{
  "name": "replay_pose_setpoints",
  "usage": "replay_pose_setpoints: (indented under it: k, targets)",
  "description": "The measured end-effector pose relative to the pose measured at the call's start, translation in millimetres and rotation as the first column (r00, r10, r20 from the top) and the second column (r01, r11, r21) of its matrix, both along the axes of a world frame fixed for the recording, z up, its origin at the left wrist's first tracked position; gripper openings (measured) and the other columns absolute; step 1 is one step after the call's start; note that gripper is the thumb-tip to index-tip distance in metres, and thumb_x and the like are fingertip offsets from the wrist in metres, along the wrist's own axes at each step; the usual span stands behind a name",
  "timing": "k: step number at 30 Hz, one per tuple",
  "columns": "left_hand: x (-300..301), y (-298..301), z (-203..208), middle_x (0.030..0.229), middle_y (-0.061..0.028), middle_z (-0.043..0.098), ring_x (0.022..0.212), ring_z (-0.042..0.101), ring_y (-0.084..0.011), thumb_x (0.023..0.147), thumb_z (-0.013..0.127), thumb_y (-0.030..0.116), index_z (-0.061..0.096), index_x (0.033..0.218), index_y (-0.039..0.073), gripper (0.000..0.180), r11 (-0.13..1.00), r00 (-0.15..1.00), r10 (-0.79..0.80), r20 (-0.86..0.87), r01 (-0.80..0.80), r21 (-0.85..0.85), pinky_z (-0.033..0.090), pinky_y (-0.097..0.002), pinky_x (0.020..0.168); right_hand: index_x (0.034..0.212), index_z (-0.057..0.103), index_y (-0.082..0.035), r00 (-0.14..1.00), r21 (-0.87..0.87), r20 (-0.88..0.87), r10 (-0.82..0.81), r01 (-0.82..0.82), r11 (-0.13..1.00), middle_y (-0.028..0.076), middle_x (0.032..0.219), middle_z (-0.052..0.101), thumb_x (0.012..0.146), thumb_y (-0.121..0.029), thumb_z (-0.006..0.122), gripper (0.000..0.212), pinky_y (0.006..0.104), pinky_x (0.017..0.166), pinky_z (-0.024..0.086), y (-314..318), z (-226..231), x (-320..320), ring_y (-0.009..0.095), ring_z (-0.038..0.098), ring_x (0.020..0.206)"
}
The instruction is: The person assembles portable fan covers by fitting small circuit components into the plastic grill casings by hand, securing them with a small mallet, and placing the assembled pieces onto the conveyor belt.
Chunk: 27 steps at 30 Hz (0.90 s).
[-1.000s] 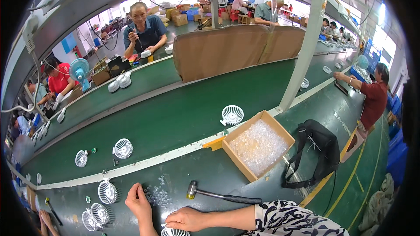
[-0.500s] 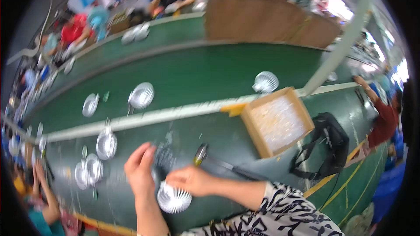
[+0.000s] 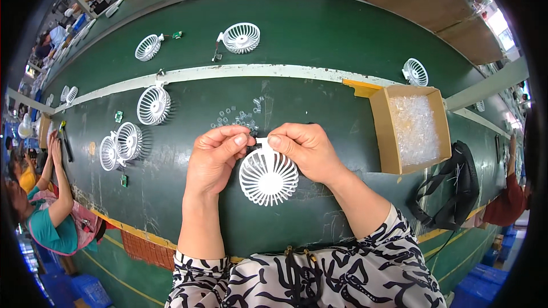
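Note:
A white round fan housing [image 3: 269,178] with open slats hangs in front of me, its short neck upward. My right hand [image 3: 303,149] pinches the neck between thumb and forefinger. Right beside it, the left hand [image 3: 220,154] is closed in a pinch at the neck's left side. A small dark bit shows at its fingertips, too small and covered to name. Just beyond the hands, several small clear ring-like pieces [image 3: 235,118] lie scattered on the green bench [image 3: 319,100].
Left lie more fan housings [image 3: 153,105] and small green circuit boards [image 3: 119,116]. A carton [image 3: 383,137] of clear small parts stands right, near a black bag [image 3: 456,185]. Past a white rail [image 3: 274,71], other housings [image 3: 241,38] lie on a green belt. Co-workers sit either side.
My left hand, raised and apart from the fan housing before, now meets the right at its neck. The housing now hangs neck upward. The view has tilted down, and the hand tool is now hidden.

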<state>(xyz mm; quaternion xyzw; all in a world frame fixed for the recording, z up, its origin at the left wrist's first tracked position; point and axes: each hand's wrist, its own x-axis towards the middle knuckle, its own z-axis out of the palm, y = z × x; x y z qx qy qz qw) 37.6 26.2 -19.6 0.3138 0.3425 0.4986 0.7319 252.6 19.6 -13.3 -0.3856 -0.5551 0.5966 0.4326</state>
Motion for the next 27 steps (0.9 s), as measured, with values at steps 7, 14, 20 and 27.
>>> replay_pose_setpoints:
  k: [7,14,20,27]
  targets:
    - [1,-4,2,0.094,-0.0121,0.074,0.083,0.069,-0.0153,0.090,0.070,0.001,0.072,0.106,-0.001,0.016,0.997,0.993,-0.020,-0.116,0.028,0.071,0.056,-0.0268,0.075,0.097,0.071,0.002,0.999,-0.047,-0.020,0.046,-0.047,0.998,-0.001,0.076,0.066,0.099,-0.021,0.065,0.024,0.0222,0.061,0.048,3,4,0,0.004,0.057,0.069]
    - [1,-4,6,0.095,-0.0137,0.074,0.088,0.071,-0.0185,0.090,0.068,-0.002,0.072,0.106,-0.004,0.016,0.992,0.988,-0.044,-0.148,0.061,0.113,0.057,-0.0293,0.081,0.094,0.070,0.001,0.998,-0.058,0.000,0.058,-0.058,0.997,-0.003,0.073,0.064,0.099,-0.021,0.064,0.024,0.0223,0.058,0.045,4,1,-1,0.003,0.053,0.067]
    - [5,-10,11,0.095,-0.0142,0.074,0.088,0.071,-0.0169,0.088,0.068,-0.007,0.072,0.103,-0.005,0.015,0.977,0.948,0.050,-0.314,0.019,0.211,0.057,-0.0286,0.082,0.096,0.071,0.001,0.997,-0.016,0.066,0.028,-0.028,0.999,-0.002,0.078,0.067,0.099,-0.017,0.064,0.019,0.0215,0.062,0.048,2,-2,-2,0.003,0.056,0.070]
    - [16,-13,15,0.087,-0.0074,0.072,0.083,0.062,-0.0127,0.085,0.072,-0.002,0.076,0.098,0.001,0.014,0.897,0.798,0.182,-0.574,0.105,0.430,0.049,-0.0261,0.075,0.096,0.070,0.001,0.988,0.050,0.140,0.056,-0.064,0.997,-0.002,0.076,0.065,0.099,-0.016,0.064,0.019,0.0224,0.059,0.045,2,-2,0,0.003,0.053,0.068]
